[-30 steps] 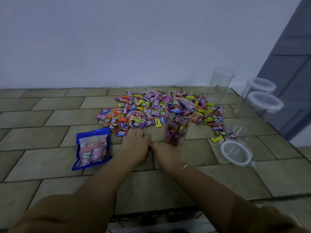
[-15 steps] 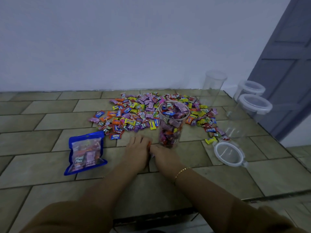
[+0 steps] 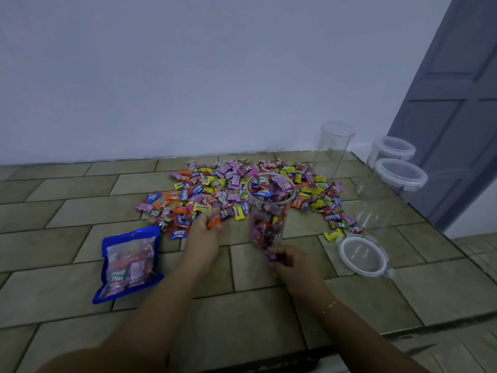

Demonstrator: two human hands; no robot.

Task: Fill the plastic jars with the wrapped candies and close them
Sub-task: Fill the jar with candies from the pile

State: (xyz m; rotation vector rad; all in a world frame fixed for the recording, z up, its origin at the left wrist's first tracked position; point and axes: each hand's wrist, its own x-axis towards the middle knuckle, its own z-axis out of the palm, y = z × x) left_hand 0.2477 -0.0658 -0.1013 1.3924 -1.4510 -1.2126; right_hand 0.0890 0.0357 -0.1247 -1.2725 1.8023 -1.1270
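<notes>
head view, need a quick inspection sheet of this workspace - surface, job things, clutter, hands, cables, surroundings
surface: tiled floor, brownish rectangular tiles.
job's things: filled jar upright, open, candies up to the rim; candy pile spread behind it; loose lid lying flat to its right; empty jar open by the wall; two lidded jars, empty as far as can be seen.
clutter: blue candy pouch lying flat on the left.
hands: left hand holds orange candies; right hand grips wrapped candies at the filled jar's base.
cables: nothing seen.
surroundings: plain white wall; grey door on the right.
</notes>
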